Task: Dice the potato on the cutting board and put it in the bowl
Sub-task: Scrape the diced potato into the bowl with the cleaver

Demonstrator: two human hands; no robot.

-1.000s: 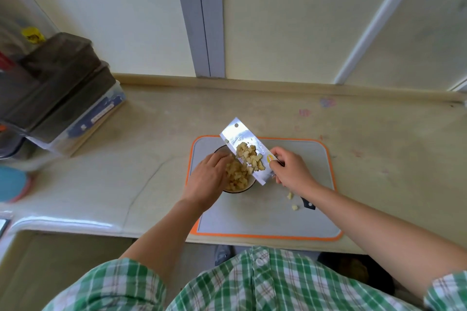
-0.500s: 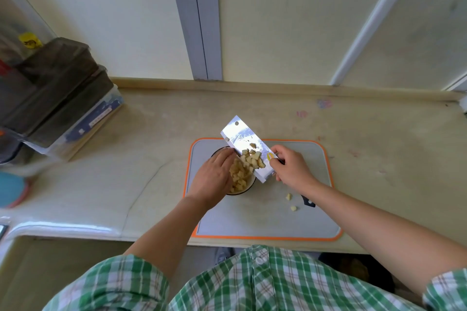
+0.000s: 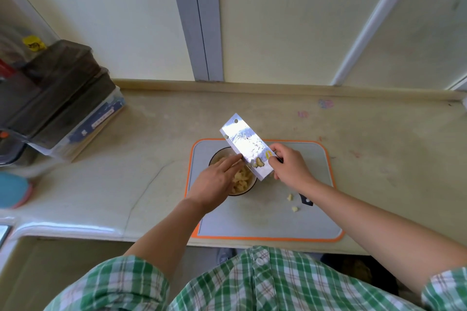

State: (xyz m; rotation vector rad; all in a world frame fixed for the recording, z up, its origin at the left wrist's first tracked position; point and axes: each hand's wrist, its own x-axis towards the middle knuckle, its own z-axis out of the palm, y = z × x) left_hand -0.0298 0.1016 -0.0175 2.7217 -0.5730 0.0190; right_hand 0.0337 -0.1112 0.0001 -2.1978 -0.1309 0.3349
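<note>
— Most of the dice have slid off the cleaver [image 3: 246,145] since a second ago. The blade was heaped then; now only a couple of bits [image 3: 257,163] cling near its heel.
— And the left hand [image 3: 217,182]?
— It has come up from the bowl's rim. The fingers are straight and together, with the tips against the blade's lower edge, over the bowl [image 3: 220,153].
— Holding anything?
— No, nothing gripped; it lies flat, palm down. The right hand [image 3: 290,168] is the one clamped, curled round the cleaver where blade meets handle. The blade is tilted and points far-left above the bowl.
— Where's the potato, then?
— Mostly in the bowl: a pale heap of diced potato [image 3: 241,180], partly hidden by the left hand. Two stray cubes [image 3: 290,197] lie on the cutting board [image 3: 278,225], right of the bowl, beside the right forearm.
— Is the bowl on the board?
— Yes, on its left half. The board is grey with an orange rim and sits on the beige counter [image 3: 151,154], close to the near edge.
— Anything else about?
— Stacked dark containers [image 3: 63,98] at the far left of the counter, a blue round thing [image 3: 11,189] at the left edge, and a green checked shirt [image 3: 252,283] nearest of all.
</note>
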